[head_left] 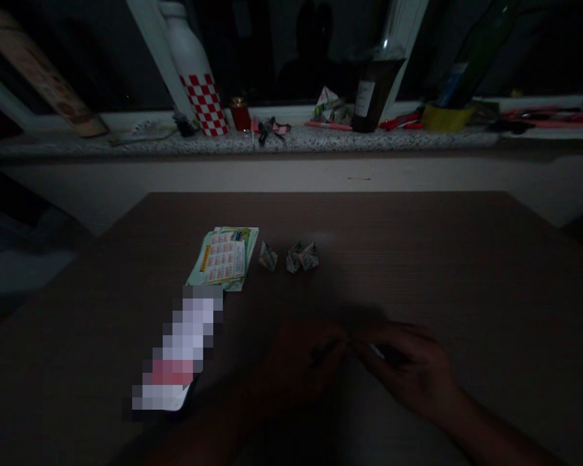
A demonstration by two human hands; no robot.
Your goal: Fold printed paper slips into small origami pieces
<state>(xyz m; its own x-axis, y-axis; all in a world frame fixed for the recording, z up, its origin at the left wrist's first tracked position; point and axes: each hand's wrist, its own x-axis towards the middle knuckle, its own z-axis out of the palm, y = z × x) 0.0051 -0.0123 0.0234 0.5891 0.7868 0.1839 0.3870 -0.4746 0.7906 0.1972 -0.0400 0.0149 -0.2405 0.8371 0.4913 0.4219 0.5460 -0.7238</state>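
Note:
In the dim light, my left hand (308, 356) and my right hand (411, 369) meet low over the table, fingertips pinched together and nearly touching. A small pale sliver (376, 350) shows by my right fingers; what it belongs to is too dark to make out. Whatever my left fingers pinch is lost in shadow. Beyond my hands stand small folded paper pieces: one on its own (268, 257), and a pair side by side, a left one (293, 259) and a right one (310, 257). Left of them lies a stack of printed paper slips (223, 259).
A blurred-out phone (179, 349) lies left of my hands on the brown table (418, 259). Behind, the speckled windowsill (320, 139) bears a red-and-white checked bottle (201, 90), a dark labelled container (369, 94), a small red jar (240, 115) and a yellow pot (447, 118).

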